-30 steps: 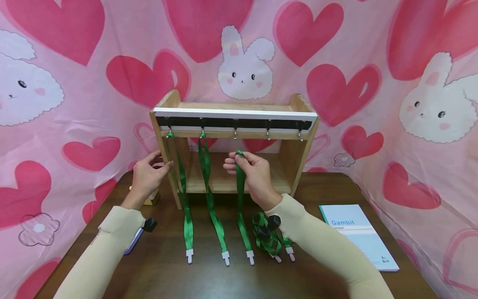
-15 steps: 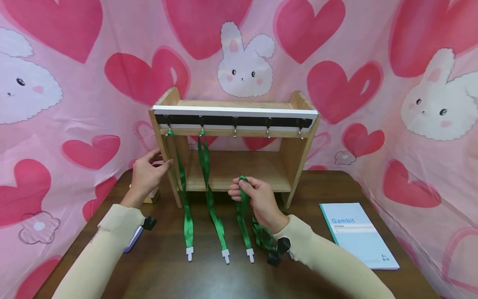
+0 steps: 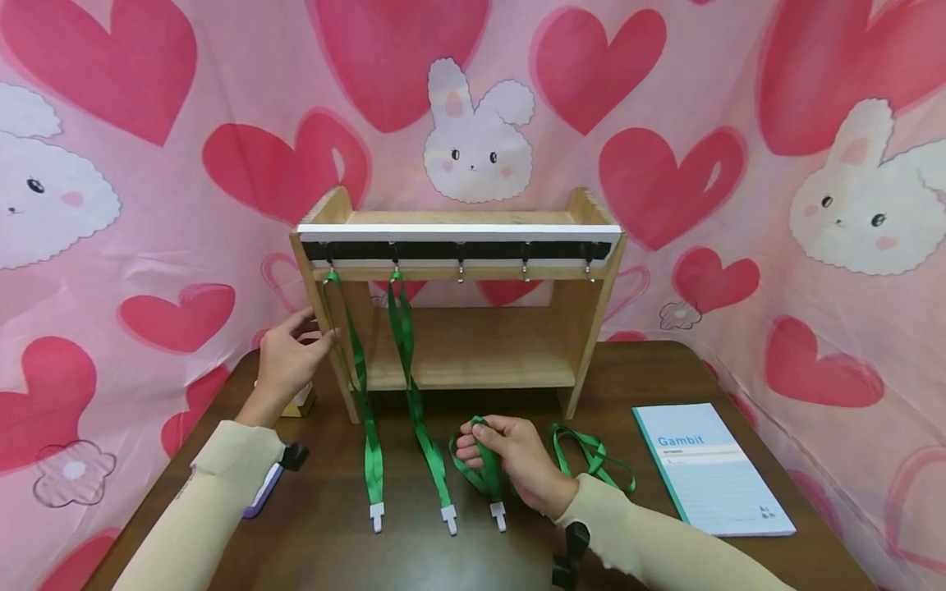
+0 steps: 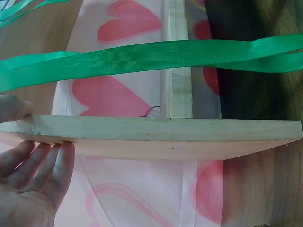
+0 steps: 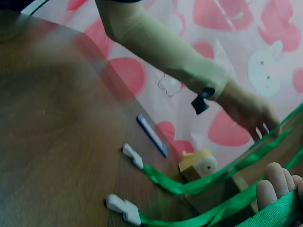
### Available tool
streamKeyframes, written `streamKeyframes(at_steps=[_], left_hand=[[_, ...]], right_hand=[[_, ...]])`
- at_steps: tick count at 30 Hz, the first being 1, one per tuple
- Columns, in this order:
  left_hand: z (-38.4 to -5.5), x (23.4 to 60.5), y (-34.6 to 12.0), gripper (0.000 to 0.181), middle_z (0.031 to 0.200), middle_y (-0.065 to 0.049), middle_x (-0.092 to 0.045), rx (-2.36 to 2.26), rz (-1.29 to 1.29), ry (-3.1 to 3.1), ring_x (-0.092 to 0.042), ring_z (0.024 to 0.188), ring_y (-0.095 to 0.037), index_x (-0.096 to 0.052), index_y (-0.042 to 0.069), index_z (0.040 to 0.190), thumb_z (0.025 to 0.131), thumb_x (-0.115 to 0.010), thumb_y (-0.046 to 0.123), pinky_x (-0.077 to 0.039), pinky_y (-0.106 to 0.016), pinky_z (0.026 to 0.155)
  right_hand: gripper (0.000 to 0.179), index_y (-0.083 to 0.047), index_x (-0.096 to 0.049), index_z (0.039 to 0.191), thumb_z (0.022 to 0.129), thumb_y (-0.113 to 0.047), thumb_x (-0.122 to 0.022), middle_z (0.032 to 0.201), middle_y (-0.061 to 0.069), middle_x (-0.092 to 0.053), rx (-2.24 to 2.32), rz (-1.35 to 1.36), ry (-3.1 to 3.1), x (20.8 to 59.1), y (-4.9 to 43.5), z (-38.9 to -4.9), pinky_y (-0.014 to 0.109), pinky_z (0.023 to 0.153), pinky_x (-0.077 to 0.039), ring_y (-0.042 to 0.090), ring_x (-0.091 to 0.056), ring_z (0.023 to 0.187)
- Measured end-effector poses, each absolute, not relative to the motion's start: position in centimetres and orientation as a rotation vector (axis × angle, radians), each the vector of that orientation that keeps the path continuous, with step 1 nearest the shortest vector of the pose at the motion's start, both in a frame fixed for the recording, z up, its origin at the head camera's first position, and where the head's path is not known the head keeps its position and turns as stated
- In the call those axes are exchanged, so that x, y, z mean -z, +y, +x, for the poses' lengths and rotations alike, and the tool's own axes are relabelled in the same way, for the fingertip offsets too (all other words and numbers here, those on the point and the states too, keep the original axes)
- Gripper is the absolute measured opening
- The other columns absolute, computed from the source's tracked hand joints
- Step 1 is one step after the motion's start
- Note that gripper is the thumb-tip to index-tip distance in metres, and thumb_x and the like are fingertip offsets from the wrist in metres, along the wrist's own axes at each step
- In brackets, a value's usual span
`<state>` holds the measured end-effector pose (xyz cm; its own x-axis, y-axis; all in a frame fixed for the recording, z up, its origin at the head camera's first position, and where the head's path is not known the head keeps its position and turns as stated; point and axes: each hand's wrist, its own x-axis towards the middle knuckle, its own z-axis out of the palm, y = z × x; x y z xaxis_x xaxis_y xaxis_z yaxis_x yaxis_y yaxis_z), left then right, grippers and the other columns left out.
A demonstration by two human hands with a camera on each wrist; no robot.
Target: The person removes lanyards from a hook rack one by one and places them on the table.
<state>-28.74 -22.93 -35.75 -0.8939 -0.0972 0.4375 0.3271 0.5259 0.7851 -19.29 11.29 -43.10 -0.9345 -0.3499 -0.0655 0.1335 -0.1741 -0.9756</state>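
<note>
A wooden shelf [image 3: 473, 382] stands on the table, with a row of several hooks along its top front rail. Two green lanyards hang from the leftmost hooks: the first lanyard [image 3: 358, 353] at the far left, the second lanyard [image 3: 405, 332] beside it. My left hand [image 3: 287, 359] grips the shelf's left side panel [image 4: 156, 130], thumb on one face and fingers on the other. Low over the table, my right hand [image 3: 513, 460] pinches the top of a third green lanyard [image 3: 489, 472], whose white clip [image 3: 498, 517] lies at the table's front.
Another green lanyard [image 3: 591, 451] lies looped right of my right hand, partly hidden by it. A Gambit notebook [image 3: 717, 472] lies farther right. At left are a blue-edged flat object [image 3: 264, 491] and a small yellowish block-like object [image 5: 199, 164].
My right hand has come down from below the middle hook to just above the table, still pinching the lanyard, which now folds into a loop. My left hand stays on the side panel.
</note>
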Motion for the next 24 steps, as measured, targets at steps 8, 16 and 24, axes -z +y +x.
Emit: streamKeyframes(at_steps=[8, 16, 24], left_hand=[[-28.7, 35.9, -22.9, 0.056, 0.119, -0.021, -0.072, 1.317, -0.186, -2.338, -0.065, 0.086, 0.007, -0.061, 0.007, 0.139, 0.092, -0.075, 0.032, -0.053, -0.006, 0.071], [-28.8, 35.7, -22.9, 0.055, 0.123, -0.02, -0.071, 1.331, -0.19, -2.341, -0.073, 0.102, -0.026, -0.06, 0.009, 0.14, 0.092, -0.075, 0.032, -0.056, -0.009, 0.072], [-28.7, 35.8, -22.9, 0.055, 0.123, -0.02, -0.071, 1.328, -0.186, -2.344, -0.072, 0.1, -0.021, -0.06, 0.009, 0.14, 0.092, -0.075, 0.033, -0.055, -0.008, 0.071]], right_hand=[[0.036, 0.014, -0.061, 0.123, 0.102, -0.015, -0.059, 0.113, 0.026, -0.073, 2.171, -0.219, 1.886, 44.9, 11.0, -21.2, 0.033, 0.085, -0.063, 0.014, -0.077, 0.088], [0.031, 0.013, -0.064, 0.123, 0.102, -0.01, -0.057, 0.116, 0.027, -0.073, 2.23, -0.158, 2.0, 46.6, 10.0, -22.7, 0.031, 0.087, -0.062, 0.018, -0.077, 0.095], [0.03, 0.008, -0.067, 0.123, 0.102, -0.011, -0.059, 0.123, 0.026, -0.07, 2.177, -0.143, 2.13, 47.8, 9.2, -23.2, 0.03, 0.089, -0.061, 0.025, -0.074, 0.108]])
